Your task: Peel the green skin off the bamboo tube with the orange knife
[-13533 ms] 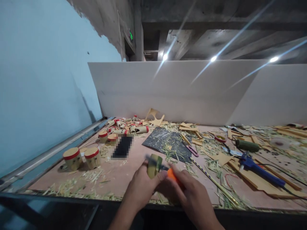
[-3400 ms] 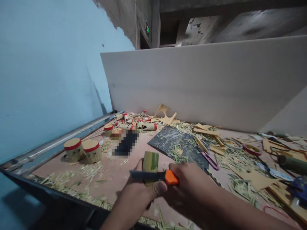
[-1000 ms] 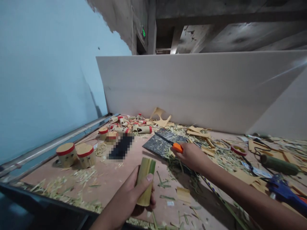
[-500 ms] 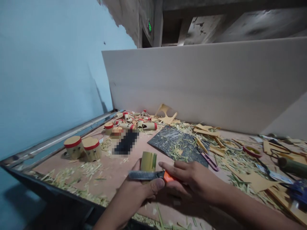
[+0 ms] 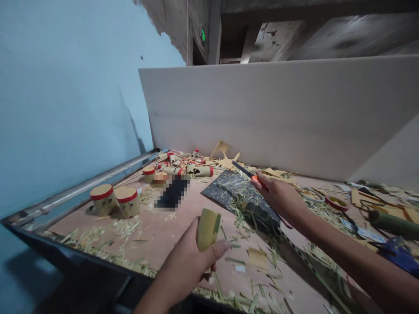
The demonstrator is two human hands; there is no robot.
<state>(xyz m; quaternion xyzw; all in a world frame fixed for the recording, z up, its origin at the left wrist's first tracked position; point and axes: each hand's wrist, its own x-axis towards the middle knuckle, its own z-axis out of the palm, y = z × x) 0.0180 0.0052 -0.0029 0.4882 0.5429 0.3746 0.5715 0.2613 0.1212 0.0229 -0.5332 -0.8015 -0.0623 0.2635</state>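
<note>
My left hand (image 5: 191,264) grips a short bamboo piece (image 5: 208,230), held upright near the front of the table. Its surface is pale yellow-green with a darker green strip down the right side. My right hand (image 5: 275,192) is stretched out over the middle of the table, closed round the orange handle of a knife (image 5: 242,168). The knife's dark, narrow blade points up and to the left, away from the bamboo piece. Below my right hand lies a dark sheet (image 5: 225,185) strewn with green shavings.
Two bamboo cups with red rims (image 5: 128,203) stand at left. Red-ended bamboo tubes (image 5: 203,171) are heaped behind them. A blurred black object (image 5: 172,194) lies mid-table. At right are a tape roll (image 5: 336,203), a green bamboo length (image 5: 393,224) and a blue tool (image 5: 397,255). A pale panel (image 5: 262,117) borders the back.
My right hand has carried the knife away from the bamboo piece, up and to the right. My left hand still grips the piece, now tilted slightly and turned.
</note>
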